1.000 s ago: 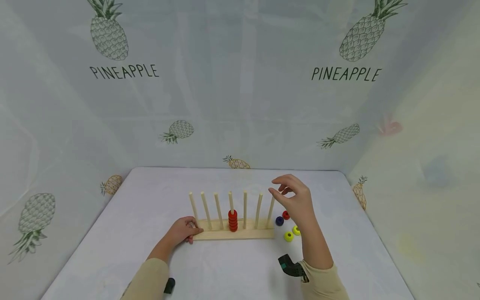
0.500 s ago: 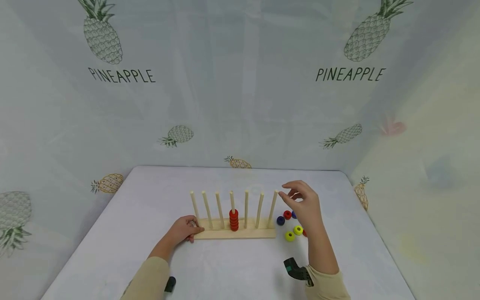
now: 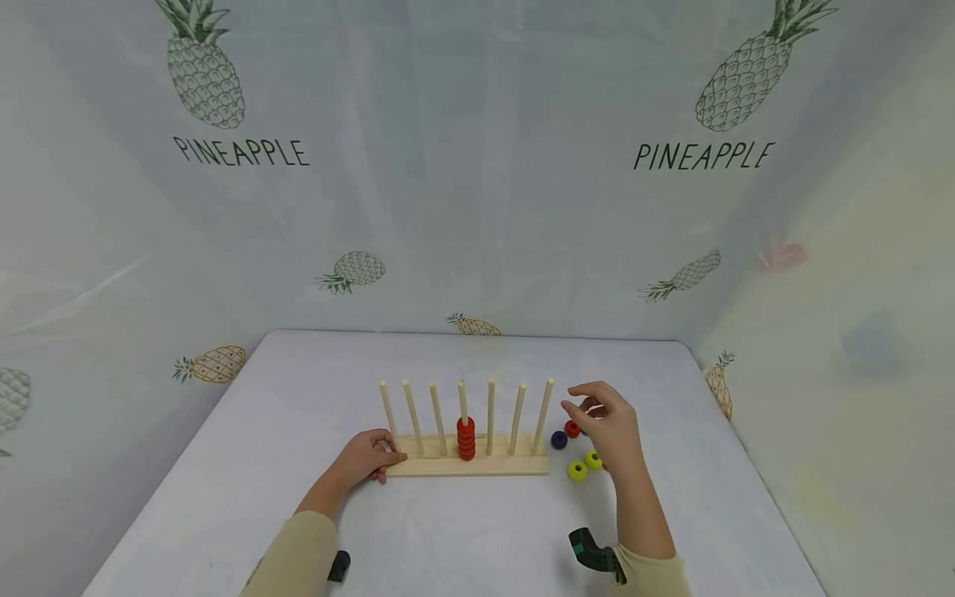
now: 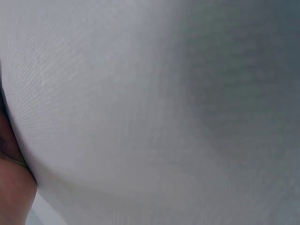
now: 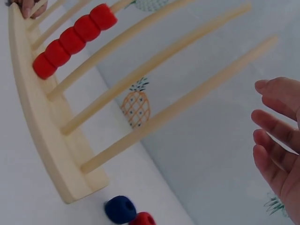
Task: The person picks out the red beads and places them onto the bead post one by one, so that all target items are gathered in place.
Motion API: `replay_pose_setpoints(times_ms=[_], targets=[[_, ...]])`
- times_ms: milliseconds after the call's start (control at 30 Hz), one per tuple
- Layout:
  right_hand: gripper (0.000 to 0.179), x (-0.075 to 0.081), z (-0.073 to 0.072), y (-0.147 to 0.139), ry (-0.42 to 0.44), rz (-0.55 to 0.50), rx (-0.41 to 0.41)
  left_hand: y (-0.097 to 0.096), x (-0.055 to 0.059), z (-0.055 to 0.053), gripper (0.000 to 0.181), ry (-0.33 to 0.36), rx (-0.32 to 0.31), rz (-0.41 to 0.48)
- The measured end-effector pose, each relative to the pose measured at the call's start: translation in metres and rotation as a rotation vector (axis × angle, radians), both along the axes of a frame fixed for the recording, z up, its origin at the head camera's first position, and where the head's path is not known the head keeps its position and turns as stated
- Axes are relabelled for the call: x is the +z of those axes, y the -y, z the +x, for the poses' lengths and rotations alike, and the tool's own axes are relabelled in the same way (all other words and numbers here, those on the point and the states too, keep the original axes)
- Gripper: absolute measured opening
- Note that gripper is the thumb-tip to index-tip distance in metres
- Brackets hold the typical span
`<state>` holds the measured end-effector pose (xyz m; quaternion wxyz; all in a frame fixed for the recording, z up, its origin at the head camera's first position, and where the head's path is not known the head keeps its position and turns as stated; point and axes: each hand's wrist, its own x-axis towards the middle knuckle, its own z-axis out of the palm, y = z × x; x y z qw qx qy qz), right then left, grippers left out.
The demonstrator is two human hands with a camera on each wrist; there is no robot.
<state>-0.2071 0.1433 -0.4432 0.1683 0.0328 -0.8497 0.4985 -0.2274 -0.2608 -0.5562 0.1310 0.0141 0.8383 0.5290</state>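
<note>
A wooden peg rack (image 3: 507, 467) with several upright pegs stands on the table. Several red beads (image 5: 74, 41) are stacked on its middle peg. My left hand (image 3: 366, 455) grips the rack's left end, thumb on top of the base; the left wrist view has only a bit of that hand (image 4: 15, 192) at its edge. Just right of the last peg, my right hand (image 3: 610, 427) is raised with fingers loosely bent and nothing between them. Below it lie loose beads: a dark blue one (image 3: 559, 440), a red one (image 3: 572, 429) and two yellow ones, including the nearer yellow bead (image 3: 578, 471).
Another red bead and a blue one are partly hidden behind the right hand and wrist. A white cloth covers the table (image 3: 462, 539). Behind it hangs a pale curtain (image 3: 448, 207) printed with pineapples.
My right hand has moved right and down, from over the rightmost peg to above the loose beads. The left hand keeps its grip on the rack, and the stacked beads stay as they were.
</note>
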Motion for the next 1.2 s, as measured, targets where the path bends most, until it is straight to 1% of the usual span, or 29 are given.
replay_pose_setpoints(times_ms=[200, 300, 500, 700, 800, 900, 1067, 1200], targets=[[0.019, -0.017, 0.008, 0.001, 0.091, 0.008, -0.045, 0.002, 0.0, 0.008, 0.027, -0.001, -0.009, 0.02], [0.019, -0.025, 0.012, 0.002, 0.12, 0.008, -0.058, 0.003, 0.0, 0.012, 0.027, 0.002, -0.014, 0.023], [0.02, -0.039, 0.018, 0.003, 0.145, -0.013, -0.081, 0.006, -0.002, 0.017, 0.026, 0.009, -0.013, 0.012], [0.022, -0.054, 0.022, 0.003, 0.175, -0.037, -0.096, 0.008, -0.004, 0.024, 0.025, 0.002, -0.013, 0.029], [0.021, -0.061, 0.025, 0.003, 0.183, -0.029, -0.095, 0.009, -0.004, 0.027, 0.025, -0.003, -0.022, 0.031], [0.021, -0.067, 0.028, 0.003, 0.212, -0.012, -0.101, 0.01, -0.003, 0.031, 0.025, -0.005, -0.029, 0.032], [0.021, -0.072, 0.025, 0.004, 0.245, 0.001, -0.118, 0.01, 0.001, 0.027, 0.024, 0.001, -0.037, 0.028], [0.021, -0.078, 0.021, 0.004, 0.263, -0.003, -0.137, 0.013, 0.001, 0.023, 0.026, 0.013, -0.043, 0.038]])
